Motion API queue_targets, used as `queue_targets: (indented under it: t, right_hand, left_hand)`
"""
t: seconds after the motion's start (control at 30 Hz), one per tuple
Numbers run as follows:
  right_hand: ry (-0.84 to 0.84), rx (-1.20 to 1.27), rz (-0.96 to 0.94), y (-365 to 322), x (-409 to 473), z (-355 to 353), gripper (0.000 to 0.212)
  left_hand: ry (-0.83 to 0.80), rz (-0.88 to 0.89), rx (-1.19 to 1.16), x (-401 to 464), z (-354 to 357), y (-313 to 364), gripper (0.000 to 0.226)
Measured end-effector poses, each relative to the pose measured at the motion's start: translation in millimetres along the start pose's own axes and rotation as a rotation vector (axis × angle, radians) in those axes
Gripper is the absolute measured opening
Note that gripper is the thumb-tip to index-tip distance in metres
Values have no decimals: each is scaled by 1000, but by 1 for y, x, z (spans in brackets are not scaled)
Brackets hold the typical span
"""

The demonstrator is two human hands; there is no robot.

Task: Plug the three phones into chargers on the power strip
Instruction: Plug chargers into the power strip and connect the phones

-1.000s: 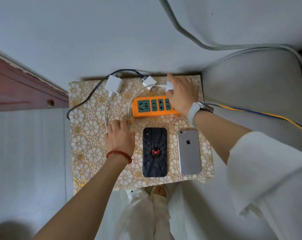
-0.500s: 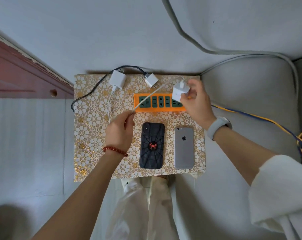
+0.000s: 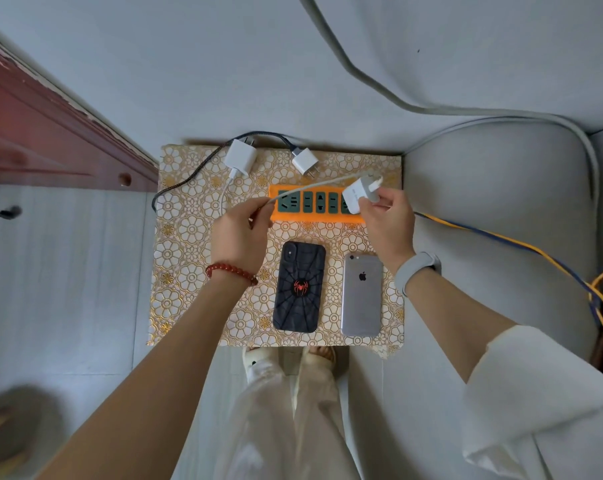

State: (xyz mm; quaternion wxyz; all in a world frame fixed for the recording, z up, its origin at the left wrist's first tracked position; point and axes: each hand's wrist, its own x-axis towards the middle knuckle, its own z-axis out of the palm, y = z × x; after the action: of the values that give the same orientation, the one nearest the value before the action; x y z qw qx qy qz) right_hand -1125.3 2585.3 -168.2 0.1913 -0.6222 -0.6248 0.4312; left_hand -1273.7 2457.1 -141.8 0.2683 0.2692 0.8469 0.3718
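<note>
White plastic is between the fingertips of the right hand [image 3: 385, 221]: thumb and fingers pinch a small charger block [image 3: 357, 196], which is lifted just above the right end of the orange power strip [image 3: 316, 204]. Its metal prongs seem to point up and to the right, away from the sockets, though this is hard to tell. The left hand [image 3: 239, 237] is curled around the white cable [image 3: 314, 187] of this same charger, and the cable runs tight across the strip from one hand to the other.

I judge that the first charger is now being prepared for the strip; no charger is in a socket yet. The next move, I think, needs the block to be turned so the prongs face down, then lined up with one free socket and pressed straight in, while the left hand gives slack to the cable.

Further out, two other chargers lie behind the strip: a larger white charger [image 3: 240, 156] with a white lead, and a smaller white charger [image 3: 305, 161] joined to a black braided cable [image 3: 189, 176]. In front of the strip lie a black phone with a spider case [image 3: 299, 287] and a silver phone [image 3: 362, 295], side by side and not connected. A third phone I cannot see. Everything rests on a gold-flowered cloth [image 3: 182, 237].
</note>
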Motion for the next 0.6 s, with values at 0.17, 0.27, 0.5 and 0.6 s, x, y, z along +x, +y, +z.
queue_targets:
  t: [0.17, 0.27, 0.5, 0.6]
  right_hand:
    - [33, 51, 32, 3, 0, -3, 32]
    - [19, 30, 33, 1, -1, -1, 33]
    - [-80, -197, -128, 4, -6, 6, 43]
    - [-147, -304, -241, 4, -6, 6, 51]
  left_hand:
    - [-21, -11, 20, 2, 3, 2, 22]
    - [-16, -23, 1, 4, 5, 3, 22]
    - [7, -64, -38, 12, 0, -1, 22]
    - [18, -84, -36, 17, -5, -7, 24]
